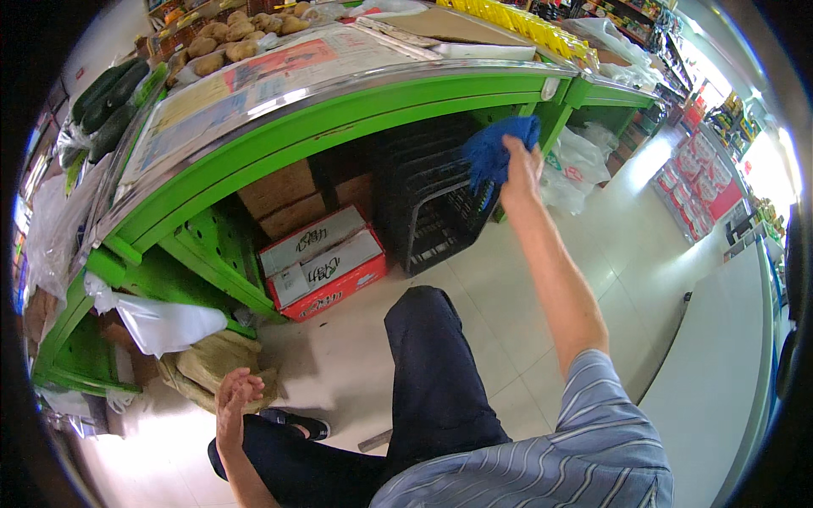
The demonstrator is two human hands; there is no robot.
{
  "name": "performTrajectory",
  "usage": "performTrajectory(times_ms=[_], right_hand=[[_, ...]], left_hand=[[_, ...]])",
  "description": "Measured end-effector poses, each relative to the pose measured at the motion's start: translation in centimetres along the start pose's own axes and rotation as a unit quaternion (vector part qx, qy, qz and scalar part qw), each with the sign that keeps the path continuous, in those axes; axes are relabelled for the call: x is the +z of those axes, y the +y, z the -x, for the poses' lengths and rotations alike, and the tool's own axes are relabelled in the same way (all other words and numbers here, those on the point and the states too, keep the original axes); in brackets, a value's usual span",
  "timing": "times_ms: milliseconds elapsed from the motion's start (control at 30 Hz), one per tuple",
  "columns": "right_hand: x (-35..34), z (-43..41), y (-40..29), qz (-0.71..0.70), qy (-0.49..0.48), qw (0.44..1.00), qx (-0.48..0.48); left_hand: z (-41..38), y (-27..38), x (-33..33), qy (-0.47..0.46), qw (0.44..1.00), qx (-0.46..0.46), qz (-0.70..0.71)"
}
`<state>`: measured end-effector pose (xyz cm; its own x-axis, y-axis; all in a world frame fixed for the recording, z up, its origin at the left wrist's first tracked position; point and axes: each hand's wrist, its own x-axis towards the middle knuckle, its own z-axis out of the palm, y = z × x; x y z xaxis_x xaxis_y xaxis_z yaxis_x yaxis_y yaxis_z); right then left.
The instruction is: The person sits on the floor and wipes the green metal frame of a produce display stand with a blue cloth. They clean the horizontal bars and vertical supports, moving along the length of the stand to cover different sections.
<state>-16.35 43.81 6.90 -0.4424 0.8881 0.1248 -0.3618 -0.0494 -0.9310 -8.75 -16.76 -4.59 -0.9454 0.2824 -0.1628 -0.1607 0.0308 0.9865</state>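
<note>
My right hand point(522, 168) grips a crumpled blue cloth point(498, 143) at the front of a green produce stand point(343, 127). The cloth hangs against the upper part of a black plastic crate point(438, 222) tipped on its side under the stand. Low on the other side, my left hand point(236, 397) holds nothing, its fingers loosely bent and apart. It is above my bent left leg, near a tan sack point(219, 365) on the floor. A red and white cardboard carton point(327, 260) sits beside the crate.
Potatoes point(238, 38) and bagged dark green gourds point(111, 108) lie on the stand's newspaper-lined top. White plastic bags hang from the stand, including one bag point(168, 320) at left and another bag point(575, 165) beyond my right hand. A white counter point(705, 374) borders the tiled aisle.
</note>
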Motion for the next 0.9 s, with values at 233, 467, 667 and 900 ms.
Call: performTrajectory(times_ms=[233,467,667,900], right_hand=[[-0.9,-15.5,-3.4,0.139,0.154,0.966,-0.157],[-0.5,-22.7,-2.6,0.294,0.176,0.923,-0.174],[-1.3,-23.8,0.1,0.471,0.135,0.822,-0.291],[6.8,-5.2,2.2,0.271,-0.024,0.9,-0.341]], left_hand=[[-0.9,-0.5,0.7,0.031,0.996,-0.066,-0.046],[-1.6,-0.7,1.0,0.033,0.993,-0.097,-0.061],[-2.4,0.2,1.9,0.006,0.996,-0.073,-0.057],[-0.7,-0.3,-0.3,-0.037,0.998,-0.042,-0.017]])
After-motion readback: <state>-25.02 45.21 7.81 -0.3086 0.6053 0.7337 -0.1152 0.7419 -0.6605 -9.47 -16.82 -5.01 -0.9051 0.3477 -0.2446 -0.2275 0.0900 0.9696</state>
